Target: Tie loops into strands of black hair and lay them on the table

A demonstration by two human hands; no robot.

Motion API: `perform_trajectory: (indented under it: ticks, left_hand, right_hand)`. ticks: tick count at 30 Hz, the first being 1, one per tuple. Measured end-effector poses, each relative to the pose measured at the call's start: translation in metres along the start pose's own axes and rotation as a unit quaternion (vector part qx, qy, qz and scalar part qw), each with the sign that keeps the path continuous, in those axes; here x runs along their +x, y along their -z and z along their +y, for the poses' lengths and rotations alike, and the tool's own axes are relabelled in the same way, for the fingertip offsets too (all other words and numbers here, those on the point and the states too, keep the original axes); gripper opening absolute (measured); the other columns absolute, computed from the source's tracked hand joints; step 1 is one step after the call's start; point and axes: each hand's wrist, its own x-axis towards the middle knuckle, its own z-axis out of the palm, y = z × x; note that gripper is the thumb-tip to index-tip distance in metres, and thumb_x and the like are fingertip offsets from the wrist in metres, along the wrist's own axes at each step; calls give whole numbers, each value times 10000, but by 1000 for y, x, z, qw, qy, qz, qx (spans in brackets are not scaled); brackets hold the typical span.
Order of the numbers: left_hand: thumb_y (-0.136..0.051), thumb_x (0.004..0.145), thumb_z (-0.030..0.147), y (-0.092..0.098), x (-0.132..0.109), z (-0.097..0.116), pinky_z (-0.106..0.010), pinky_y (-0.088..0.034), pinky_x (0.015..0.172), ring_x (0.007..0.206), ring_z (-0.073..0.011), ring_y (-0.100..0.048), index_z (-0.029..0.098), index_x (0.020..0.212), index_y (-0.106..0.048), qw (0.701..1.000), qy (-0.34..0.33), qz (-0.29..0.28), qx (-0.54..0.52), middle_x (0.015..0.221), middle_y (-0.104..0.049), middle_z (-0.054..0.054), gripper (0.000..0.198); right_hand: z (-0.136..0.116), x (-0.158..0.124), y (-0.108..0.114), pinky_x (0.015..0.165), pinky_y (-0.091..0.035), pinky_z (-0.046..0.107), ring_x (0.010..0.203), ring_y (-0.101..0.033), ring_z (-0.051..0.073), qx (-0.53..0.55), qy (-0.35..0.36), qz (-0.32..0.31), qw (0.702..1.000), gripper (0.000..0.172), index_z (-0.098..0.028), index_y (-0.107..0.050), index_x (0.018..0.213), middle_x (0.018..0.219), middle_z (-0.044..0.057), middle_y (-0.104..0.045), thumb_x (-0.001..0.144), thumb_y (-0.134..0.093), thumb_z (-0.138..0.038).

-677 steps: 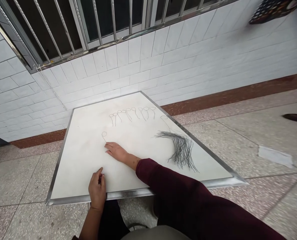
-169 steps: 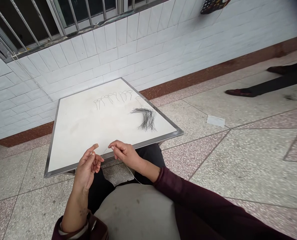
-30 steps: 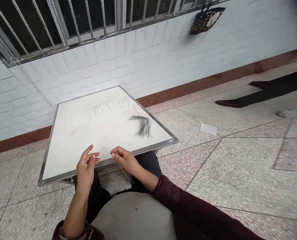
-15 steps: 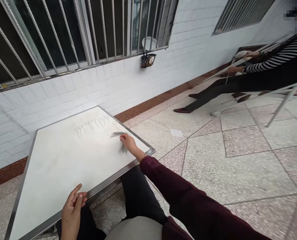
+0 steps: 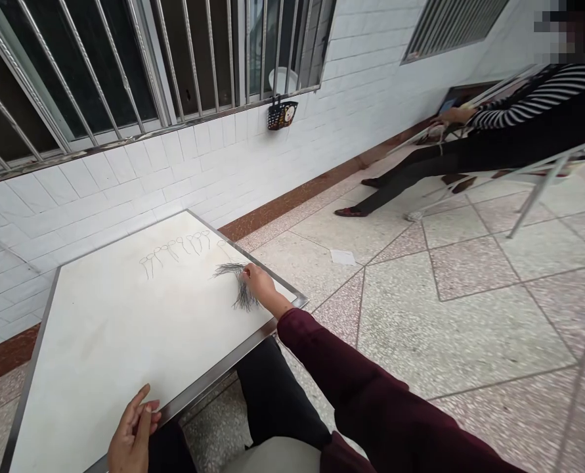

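My right hand [image 5: 261,287] reaches over the right corner of the white-topped table [image 5: 109,335], its fingers pinched at a bunch of thin dark wires [image 5: 243,292]. The bunch spreads in two directions, to the left and toward me, and its middle is partly behind my fingers. How many strands are in the pinch is too fine to tell. Farther back on the tabletop lies a row of several thin wire loops with two tails each [image 5: 174,249]. Over the near edge, my left hand [image 5: 133,427] is half curled with its fingers apart, and nothing shows in it.
A metal rim [image 5: 223,360] edges the table, close above my legs. Behind it stands a tiled wall with a barred window and a small hanging basket [image 5: 282,114]. On the right a person in striped sleeves [image 5: 523,112] sits reclined. A white paper [image 5: 343,257] lies on the floor.
My right hand has shifted slightly right, with fingers still pinched, and more of the wire bunch shows. My left hand has dropped a little lower and left in view. The seated person's hands have moved.
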Motion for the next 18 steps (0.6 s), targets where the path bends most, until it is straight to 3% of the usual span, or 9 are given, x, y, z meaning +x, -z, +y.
perform_trajectory:
  ticks: [3,5,8,10,14,18]
  left_hand:
    - [-586,697,680,7,3,-4,-354,-561,782,891,-261,-684,182,1298,-557,997,-29,72,27,1031,-712,-95,781]
    - [-523,749,670,12,5,-6,-352,-551,786,940,-269,-672,213,1329,-530,988,-65,130,56,1085,-692,-87,738]
    - [-463,797,649,18,9,-12,-367,-529,815,954,-275,-662,221,1345,-517,975,-91,174,106,1120,-671,-90,697]
    - [-442,817,629,21,14,-19,-364,-518,827,941,-268,-661,215,1341,-525,970,-93,185,129,1099,-671,-89,673]
    - [-452,816,613,22,26,-40,-361,-501,842,935,-265,-641,172,1325,-543,957,-128,201,167,998,-672,-92,679]
    - [-489,788,616,19,37,-63,-379,-501,780,791,-259,-633,168,1156,-656,942,-193,216,171,852,-664,-94,604]
  right_hand:
    - [-22,-21,5,720,-412,266,861,-602,178,17,47,7,999,189,-200,-616,1062,1045,71,-661,910,-512,-242]
    - [-44,-44,-7,731,-431,240,824,-612,144,45,103,-22,993,159,-241,-641,1019,986,19,-679,900,-539,-265]
    - [-76,-78,-50,708,-450,239,757,-617,135,160,229,-138,950,146,-233,-673,945,900,10,-690,865,-554,-203]
    - [-93,-88,-87,673,-451,226,727,-615,128,192,228,-193,935,115,-236,-676,895,844,-12,-686,824,-598,-190]
    - [-117,-59,-152,625,-456,232,662,-591,128,189,183,-185,947,122,-219,-651,909,788,-11,-664,841,-557,-180]
    - [-143,-2,-194,788,-468,306,849,-583,169,166,152,-128,966,245,-171,-587,1078,960,65,-629,885,-440,-141]
